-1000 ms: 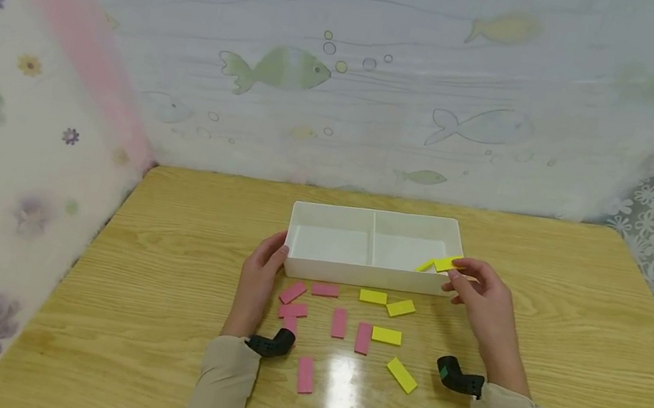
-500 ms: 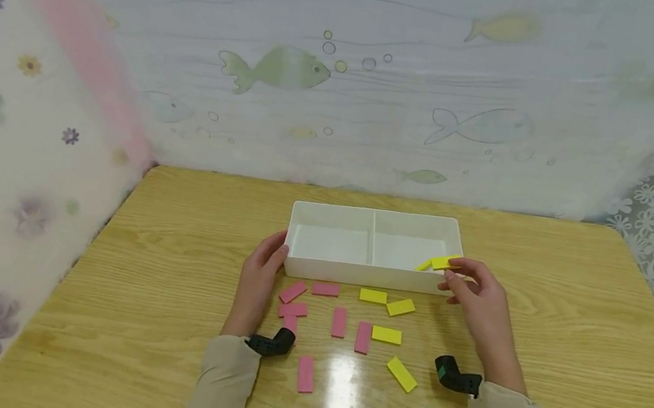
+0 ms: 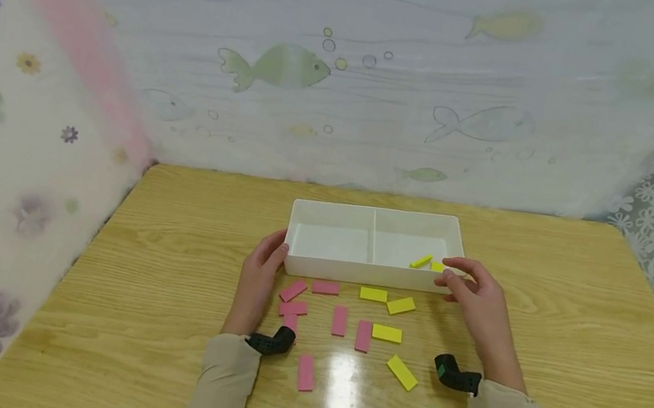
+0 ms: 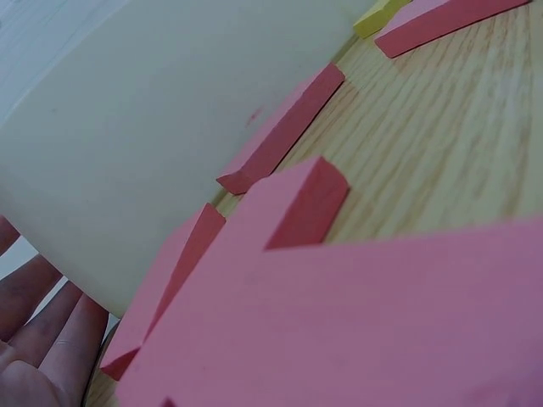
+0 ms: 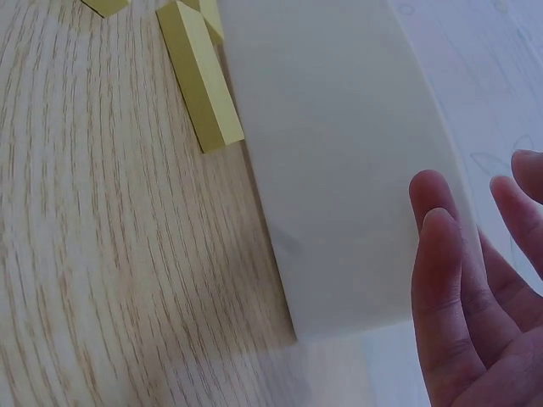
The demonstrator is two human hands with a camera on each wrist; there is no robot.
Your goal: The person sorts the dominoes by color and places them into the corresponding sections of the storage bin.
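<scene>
A white two-compartment box [image 3: 348,271] sits toward the back of the table. My left hand [image 3: 256,283] rests against its left end; in the left wrist view those fingers [image 4: 68,339] lie along the end wall. At the front right corner is my right hand [image 3: 482,311], its fingertips right at the rim and nothing between thumb and fingers in the right wrist view. Inside the right compartment, one yellow block [image 3: 421,261] leans at a slant. Beside it a second yellow block [image 3: 437,267] is partly hidden by the front wall and fingertips. The left compartment holds nothing.
Before the box lie several pink blocks [image 3: 306,373], some overlapping at the left near my wrist. Several yellow blocks [image 3: 386,333] lie to their right. All rest on the wooden table [image 3: 149,318]. A curtain with fish prints [image 3: 359,93] hangs behind it.
The yellow block that my right hand pinched over the right compartment has been let go and dropped inside. The slanted block there has shifted slightly. My left hand stays at the box's end.
</scene>
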